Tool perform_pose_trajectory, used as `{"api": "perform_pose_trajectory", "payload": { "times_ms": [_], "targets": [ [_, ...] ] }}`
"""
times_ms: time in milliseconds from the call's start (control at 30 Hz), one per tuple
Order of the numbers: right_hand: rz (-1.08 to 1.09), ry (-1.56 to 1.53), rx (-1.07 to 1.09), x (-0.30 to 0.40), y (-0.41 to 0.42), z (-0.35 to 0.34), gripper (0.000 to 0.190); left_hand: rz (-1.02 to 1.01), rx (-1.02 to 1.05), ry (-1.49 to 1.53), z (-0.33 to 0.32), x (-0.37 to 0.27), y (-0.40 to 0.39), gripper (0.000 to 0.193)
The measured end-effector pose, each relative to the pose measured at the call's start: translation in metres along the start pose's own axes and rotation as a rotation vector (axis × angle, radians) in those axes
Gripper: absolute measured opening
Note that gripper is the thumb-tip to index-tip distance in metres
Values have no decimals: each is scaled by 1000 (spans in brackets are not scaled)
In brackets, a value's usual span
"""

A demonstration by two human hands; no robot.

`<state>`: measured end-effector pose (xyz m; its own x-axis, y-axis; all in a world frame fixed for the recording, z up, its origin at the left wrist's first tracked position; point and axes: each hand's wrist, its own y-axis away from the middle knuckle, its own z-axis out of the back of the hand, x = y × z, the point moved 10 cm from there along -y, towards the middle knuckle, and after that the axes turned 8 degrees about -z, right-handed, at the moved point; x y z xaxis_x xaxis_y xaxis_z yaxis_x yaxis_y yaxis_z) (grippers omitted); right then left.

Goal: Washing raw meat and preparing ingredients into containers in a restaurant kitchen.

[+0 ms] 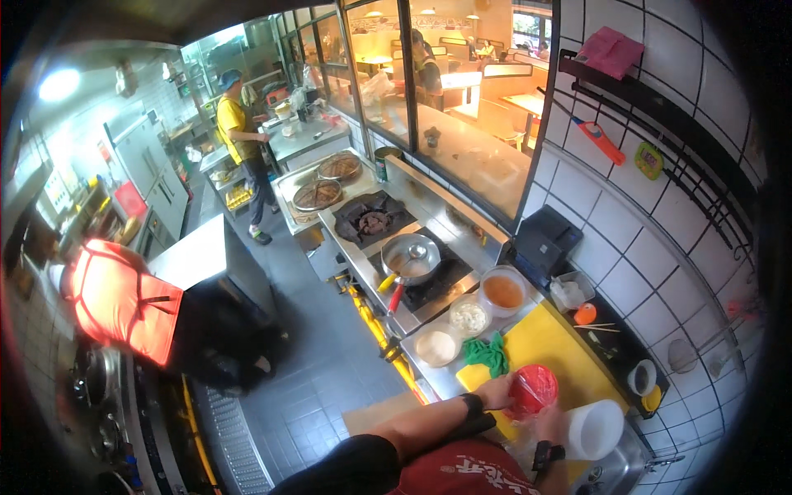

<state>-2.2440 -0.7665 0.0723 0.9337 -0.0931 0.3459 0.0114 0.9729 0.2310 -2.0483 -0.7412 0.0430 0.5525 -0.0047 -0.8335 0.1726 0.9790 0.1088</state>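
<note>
A red bowl (533,391), its top covered with clear plastic film, is at the near part of a yellow cutting board (557,334). My left hand (497,391) grips the bowl's left rim. At its near right side is my right hand (548,424), blurred; its fingers are too indistinct to read. Close to the right hand stands a white plastic tub (595,429). A crumpled green cloth (487,354) lies on the board's far left corner, beyond my left hand. Beside it are a bowl of pale powder (437,346) and a container of white pieces (469,317).
A tub of orange-brown liquid (503,291) stands near the stove. A metal pan (411,258) with a ladle sits on a burner, handles jutting over the edge. A sink (609,473) is at the near right. One person (124,297) bends at left; another (238,136) stands farther back.
</note>
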Motion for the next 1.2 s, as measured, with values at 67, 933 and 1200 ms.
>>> {"api": "perform_pose_trajectory", "payload": {
  "times_ms": [67,933,1200],
  "targets": [
    [-64,66,45,-7,-3,3,47,34,1,54,8,-10,-2,83],
    [-113,140,-164,2,-11,26,32,198,86,290,-31,27,-23,58],
    [-52,66,-196,-28,-27,-4,30,105,-29,350,-24,20,-27,76]
  ]
}}
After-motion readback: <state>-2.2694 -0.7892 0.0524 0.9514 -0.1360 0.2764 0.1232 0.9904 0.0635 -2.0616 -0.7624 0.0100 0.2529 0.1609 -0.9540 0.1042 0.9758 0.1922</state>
